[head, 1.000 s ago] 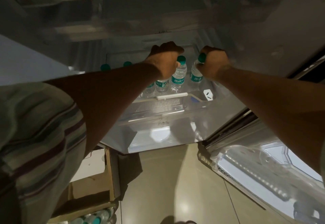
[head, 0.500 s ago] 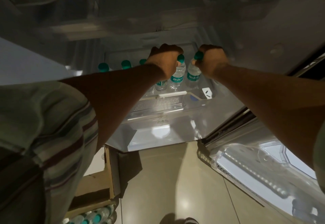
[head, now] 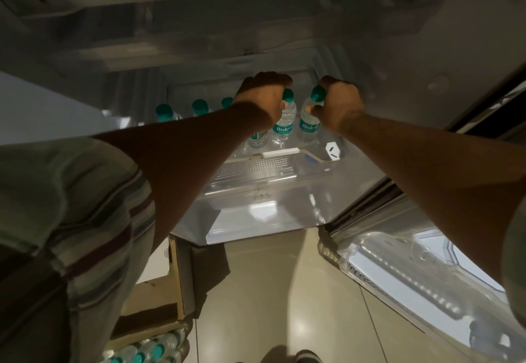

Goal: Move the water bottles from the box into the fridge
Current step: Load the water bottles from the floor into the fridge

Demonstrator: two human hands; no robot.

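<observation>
Little has shifted in the last second; the left hand (head: 263, 98) keeps its grip curled round the left Bisleri bottle (head: 283, 126), the right hand (head: 337, 103) round the right Bisleri bottle (head: 308, 126), both at centre frame on the fridge shelf (head: 256, 169); release looks next; the cardboard box (head: 153, 300), lower left, holds more.

bottle caps (head: 164, 112): showing teal green
bottle labels (head: 282, 128): showing teal with white lettering
bottles (head: 289, 112): looking clear
sleeve (head: 71, 192): showing pale green, carrying maroon and grey stripes
box (head: 150, 300): showing plain brown
floor (head: 256, 305): showing glossy beige
fridge (head: 427, 49): showing greyish white inside
shelf (head: 256, 166): showing a fine grid pattern
</observation>
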